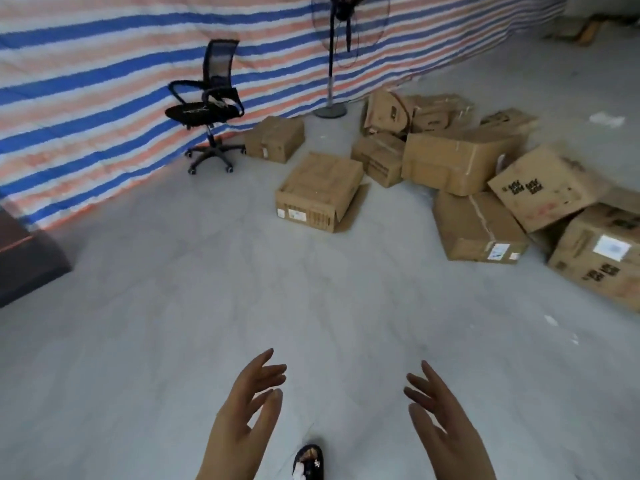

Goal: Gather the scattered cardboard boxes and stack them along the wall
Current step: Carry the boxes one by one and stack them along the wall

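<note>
Several brown cardboard boxes lie scattered on the grey floor ahead. The nearest single box (320, 192) sits in the middle with one flap hanging open. A smaller box (275, 138) rests by the striped wall (104, 98). To the right is a jumbled pile: a long box (460, 161), a tilted printed box (545, 187), a labelled box (479, 230) and another (602, 258). My left hand (247, 410) and right hand (440, 417) are held out low in front of me, fingers spread, holding nothing, well short of the boxes.
A black office chair (207, 105) stands by the striped wall, a pedestal fan (332, 57) further right. A dark piece of furniture (24, 258) is at the left edge. My sandalled foot (309, 460) shows between my hands. Open floor lies between me and the boxes.
</note>
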Demonstrator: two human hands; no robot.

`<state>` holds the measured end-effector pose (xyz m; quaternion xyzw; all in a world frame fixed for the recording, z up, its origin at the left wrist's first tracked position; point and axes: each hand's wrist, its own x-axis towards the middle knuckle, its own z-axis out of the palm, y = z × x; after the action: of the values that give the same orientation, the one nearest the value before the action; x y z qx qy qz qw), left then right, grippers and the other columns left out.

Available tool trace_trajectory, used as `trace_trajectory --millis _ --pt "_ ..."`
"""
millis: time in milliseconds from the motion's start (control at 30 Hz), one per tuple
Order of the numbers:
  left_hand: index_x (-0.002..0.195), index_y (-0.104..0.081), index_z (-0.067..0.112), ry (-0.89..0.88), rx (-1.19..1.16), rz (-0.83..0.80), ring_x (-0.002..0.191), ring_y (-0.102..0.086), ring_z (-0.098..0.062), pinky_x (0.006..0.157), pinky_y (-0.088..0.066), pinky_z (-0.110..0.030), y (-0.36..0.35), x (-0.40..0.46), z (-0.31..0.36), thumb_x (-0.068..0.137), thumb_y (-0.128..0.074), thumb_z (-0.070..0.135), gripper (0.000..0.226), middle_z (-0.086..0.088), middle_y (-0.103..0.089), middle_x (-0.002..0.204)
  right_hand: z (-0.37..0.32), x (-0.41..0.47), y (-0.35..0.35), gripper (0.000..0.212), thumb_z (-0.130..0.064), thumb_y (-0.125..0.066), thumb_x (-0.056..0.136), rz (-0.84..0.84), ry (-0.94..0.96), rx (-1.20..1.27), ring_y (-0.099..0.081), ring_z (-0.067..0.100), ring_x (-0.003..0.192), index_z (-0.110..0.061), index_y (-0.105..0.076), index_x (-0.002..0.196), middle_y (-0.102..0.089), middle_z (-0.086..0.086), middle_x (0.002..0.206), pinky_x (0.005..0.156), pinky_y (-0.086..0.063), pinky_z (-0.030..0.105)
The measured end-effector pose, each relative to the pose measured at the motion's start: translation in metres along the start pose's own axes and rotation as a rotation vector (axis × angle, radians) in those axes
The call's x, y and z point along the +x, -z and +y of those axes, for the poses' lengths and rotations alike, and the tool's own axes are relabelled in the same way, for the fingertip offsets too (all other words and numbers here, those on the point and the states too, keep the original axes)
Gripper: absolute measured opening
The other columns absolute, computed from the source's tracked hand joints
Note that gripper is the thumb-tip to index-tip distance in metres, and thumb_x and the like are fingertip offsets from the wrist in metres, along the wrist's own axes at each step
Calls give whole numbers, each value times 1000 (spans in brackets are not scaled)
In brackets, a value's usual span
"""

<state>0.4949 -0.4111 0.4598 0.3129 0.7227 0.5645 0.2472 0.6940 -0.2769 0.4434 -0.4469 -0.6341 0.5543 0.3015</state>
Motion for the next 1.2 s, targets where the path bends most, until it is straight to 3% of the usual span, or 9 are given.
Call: trace_trajectory --millis 200,333,433,567,667,767,900,1067,1200 --pt "102 -55 60 -11 9 -119 96 -65 -2 80 -47 -8 -23 120 3 75 -51 21 48 21 -68 99 -12 92 -13 77 1 -60 85 84 -30 4 -63 -9 96 -73 -50 99 -64 -32 104 71 -46 3" --pt "101 -53 65 12 29 -177 96 -65 -1 80 -47 -8 -52 188 3 72 -55 33 43 23 -67 98 -13 157 -9 77 0 -60 85 89 -100 1 -62 -12 93 -76 -49 93 -63 -35 100 69 -44 1" --pt "100 -52 67 16 48 -178 96 -65 0 80 -47 -8 -81 249 0 75 -53 24 50 24 -67 98 -11 221 2 72 2 -60 85 106 -123 -9 -63 -9 91 -67 -56 101 -67 -29 100 68 -46 2" --pt "104 -51 63 27 47 -151 98 -64 1 81 -46 -7 -127 332 3 88 -56 6 60 26 -65 101 -9 323 28 51 -2 -58 87 108 -140 -1 -65 -2 94 -43 -53 116 -69 -21 103 75 -52 14" --pt "103 -51 65 41 50 -100 98 -63 2 82 -46 -7 -158 390 17 89 -55 1 66 26 -65 101 -21 399 46 45 -5 -57 89 93 -166 -1 -66 0 95 -42 -54 115 -67 -26 104 84 -51 31" --pt "104 -51 64 62 67 -61 98 -63 2 82 -46 -7 -181 444 23 89 -56 -1 68 25 -65 102 -27 468 54 45 -6 -58 88 55 -176 -16 -66 0 94 -43 -54 114 -70 -15 104 85 -51 33" --pt "107 -51 59 99 65 -40 100 -62 3 83 -46 -7 -193 507 27 82 -55 18 48 26 -64 105 -30 542 44 45 -7 -59 88 -7 -190 -48 -66 0 95 -42 -53 116 -66 -11 111 82 -50 27" --pt "102 -50 68 132 103 -38 97 -62 4 82 -46 -6 -186 601 7 75 -52 21 54 27 -64 103 -27 632 7 45 -6 -59 88 -23 -225 -59 -66 0 94 -41 -53 116 -66 -12 111 79 -50 24" --pt "101 -48 72 130 171 -118 97 -62 6 81 -45 -5 -170 704 -17 75 -54 26 53 30 -63 104 -19 715 -43 45 -6 -59 88 49 -269 -51 -65 0 95 -43 -52 114 -65 -11 111 85 -51 32"
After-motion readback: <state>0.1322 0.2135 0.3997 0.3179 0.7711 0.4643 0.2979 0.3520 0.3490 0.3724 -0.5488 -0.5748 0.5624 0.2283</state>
